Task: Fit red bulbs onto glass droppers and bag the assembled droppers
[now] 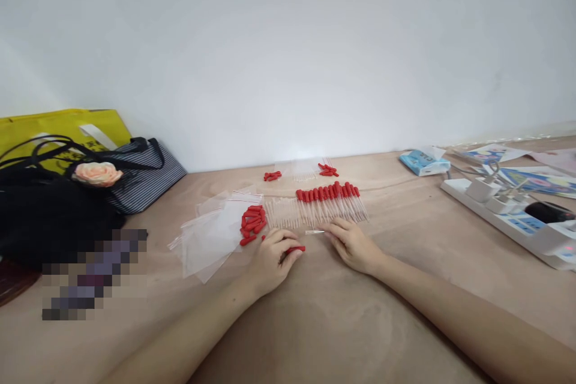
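A light brown table with a faint wavy grain. At its middle, a row of clear thin tubes lies side by side, continuing rightward as red-capped tubes. Left of them is a pile of loose red caps, beside and partly over fanned clear plastic bags. Farther back lie two small red clusters. Far right: a blue packet, a white power strip and printed sheets. Left: a striped bag and a pixelated object.
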The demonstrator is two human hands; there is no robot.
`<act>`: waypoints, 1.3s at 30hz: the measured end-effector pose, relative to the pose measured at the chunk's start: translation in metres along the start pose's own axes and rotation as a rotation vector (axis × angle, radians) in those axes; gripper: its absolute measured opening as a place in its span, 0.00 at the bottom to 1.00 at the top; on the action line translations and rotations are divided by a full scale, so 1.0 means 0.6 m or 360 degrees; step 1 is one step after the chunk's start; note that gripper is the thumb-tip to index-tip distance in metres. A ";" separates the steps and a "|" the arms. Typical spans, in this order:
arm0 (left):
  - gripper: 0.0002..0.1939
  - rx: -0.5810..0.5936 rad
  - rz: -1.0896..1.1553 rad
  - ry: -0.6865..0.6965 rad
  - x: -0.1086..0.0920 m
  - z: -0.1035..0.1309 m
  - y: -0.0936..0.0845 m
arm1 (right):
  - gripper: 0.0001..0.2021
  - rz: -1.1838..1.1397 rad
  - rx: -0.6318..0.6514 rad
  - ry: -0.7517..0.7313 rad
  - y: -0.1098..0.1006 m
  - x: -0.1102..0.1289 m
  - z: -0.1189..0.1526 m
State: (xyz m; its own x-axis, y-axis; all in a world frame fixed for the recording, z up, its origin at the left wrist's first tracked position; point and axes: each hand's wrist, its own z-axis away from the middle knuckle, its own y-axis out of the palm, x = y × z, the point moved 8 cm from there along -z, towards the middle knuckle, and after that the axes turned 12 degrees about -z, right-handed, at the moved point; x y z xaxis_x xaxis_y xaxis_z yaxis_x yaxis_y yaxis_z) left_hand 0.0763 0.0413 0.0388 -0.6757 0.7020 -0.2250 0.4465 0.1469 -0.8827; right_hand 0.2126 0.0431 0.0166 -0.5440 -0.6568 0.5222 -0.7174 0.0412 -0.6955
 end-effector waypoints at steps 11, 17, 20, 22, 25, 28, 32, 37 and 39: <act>0.08 0.0046 -0.0088 -0.0184 0.021 0.004 0.004 | 0.08 0.0013 -0.0050 0.0058 -0.004 0.027 -0.001; 0.10 -0.0002 -0.0079 -0.0155 0.023 0.002 0.004 | 0.09 0.0042 -0.0027 -0.0021 0.001 0.037 0.001; 0.10 -0.0047 -0.0015 -0.0193 0.029 0.003 0.002 | 0.09 0.0023 -0.0033 -0.0096 0.006 0.049 0.002; 0.10 -0.0081 0.0026 -0.0199 0.030 0.004 -0.001 | 0.09 -0.0020 -0.0044 -0.0148 0.008 0.057 0.002; 0.10 -0.0114 0.0058 -0.0178 0.030 0.005 -0.005 | 0.09 -0.0057 -0.0054 -0.0200 0.009 0.064 0.001; 0.09 -0.0118 0.0051 -0.0120 0.026 0.006 -0.007 | 0.10 -0.0006 -0.0014 -0.0220 0.009 0.066 -0.001; 0.09 -0.0110 -0.0052 0.0026 0.011 0.008 -0.010 | 0.10 0.0166 0.0043 -0.0291 0.008 0.069 0.000; 0.10 -0.0109 -0.0172 0.0133 -0.005 0.012 -0.010 | 0.11 0.0337 0.0012 -0.0404 0.007 0.079 0.002; 0.09 -0.0113 -0.0200 0.0147 -0.008 0.013 -0.008 | 0.11 0.0361 0.0002 -0.0406 0.009 0.082 0.002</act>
State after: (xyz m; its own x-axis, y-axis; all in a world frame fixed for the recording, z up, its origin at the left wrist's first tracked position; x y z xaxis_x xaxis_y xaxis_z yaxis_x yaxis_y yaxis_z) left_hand 0.0729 0.0319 0.0409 -0.6735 0.7356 -0.0729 0.4043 0.2840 -0.8694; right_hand 0.1821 0.0104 0.0379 -0.5631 -0.7982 0.2140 -0.5899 0.2068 -0.7806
